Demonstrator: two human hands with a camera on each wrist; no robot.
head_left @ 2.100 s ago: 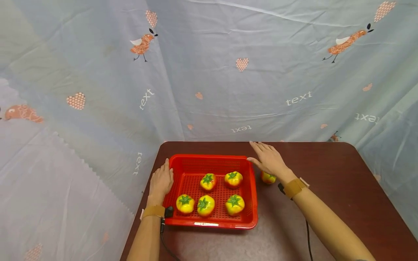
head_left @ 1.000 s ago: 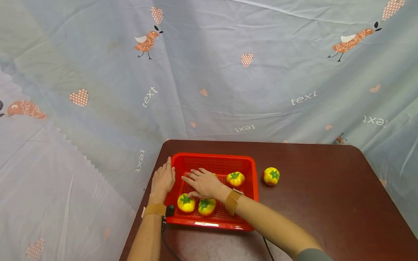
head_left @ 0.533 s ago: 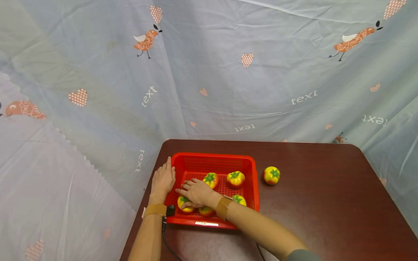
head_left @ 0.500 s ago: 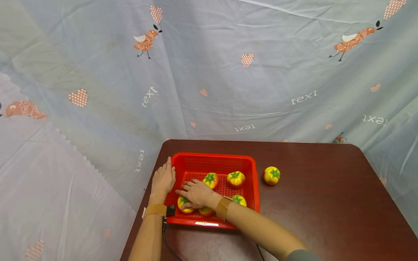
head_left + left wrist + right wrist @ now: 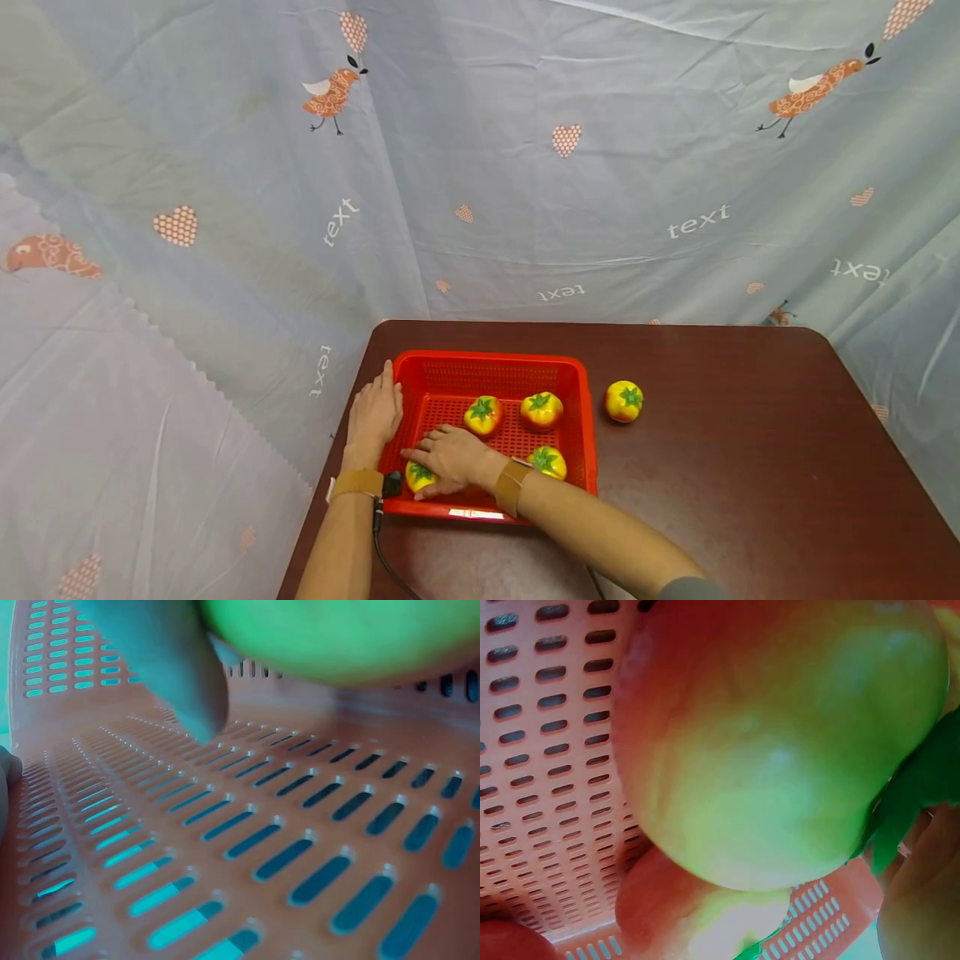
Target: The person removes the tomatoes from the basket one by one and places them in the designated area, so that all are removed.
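Observation:
Both hands are at a red slotted plastic basket (image 5: pixel 491 357). My left hand (image 5: pixel 375 412) grips its left rim, with the index finger lying straight along the side. My right hand (image 5: pixel 456 457) reaches in at the front left, back of the hand up. Its thumb and fingers lie round a yellow-red tomato with green leaves (image 5: pixel 420 477). In the left wrist view, a fingertip (image 5: pixel 191 690) touches a tomato (image 5: pixel 345 637) that seems raised off the basket floor. A tomato (image 5: pixel 780 750) fills the right wrist view; the palm hides the front-middle tomato from above.
More tomatoes in the basket are one at the middle (image 5: pixel 483 415), one at back right (image 5: pixel 542 411) and one at front right (image 5: pixel 547 463), beside the right wrist. Another tomato (image 5: pixel 624 402) lies on the dark brown table (image 5: pixel 750 433), right of the basket. A printed curtain (image 5: pixel 480 167) hangs behind.
My right hand has come from beside the loose tomato on the right into the basket, then down to the front-left tomato, which has shifted slightly. The left hand has stayed at the rim.

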